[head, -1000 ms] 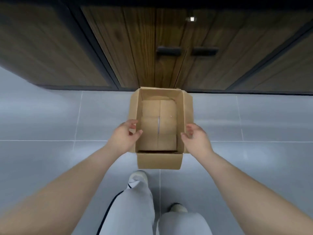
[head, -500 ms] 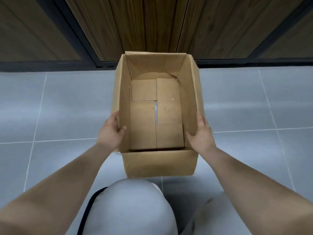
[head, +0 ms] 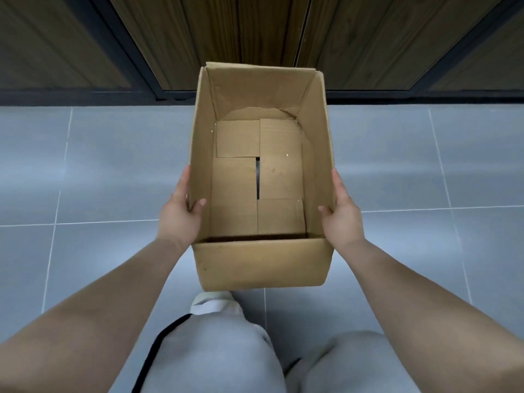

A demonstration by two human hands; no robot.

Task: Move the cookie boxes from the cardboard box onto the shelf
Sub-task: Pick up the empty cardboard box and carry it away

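Both hands grip open box, mid-frame, over grey tiles.

L hand (head: 177,212) clamps box's left wall near its lower end: thumb hooked over rim inside, fingers flat along outside. Box (head: 263,262) sits centre frame, top open, interior w/ only folded bottom flaps (head: 256,180) visible and a dark slit btwn them; no cookie boxes seen in it. R hand (head: 341,212) mirrors on right wall, thumb inside, fingers outside. Wood cabinet doors (head: 241,32) across top of frame, floor (head: 99,165) either side, grey-trousered knees (head: 215,350) at bottom.
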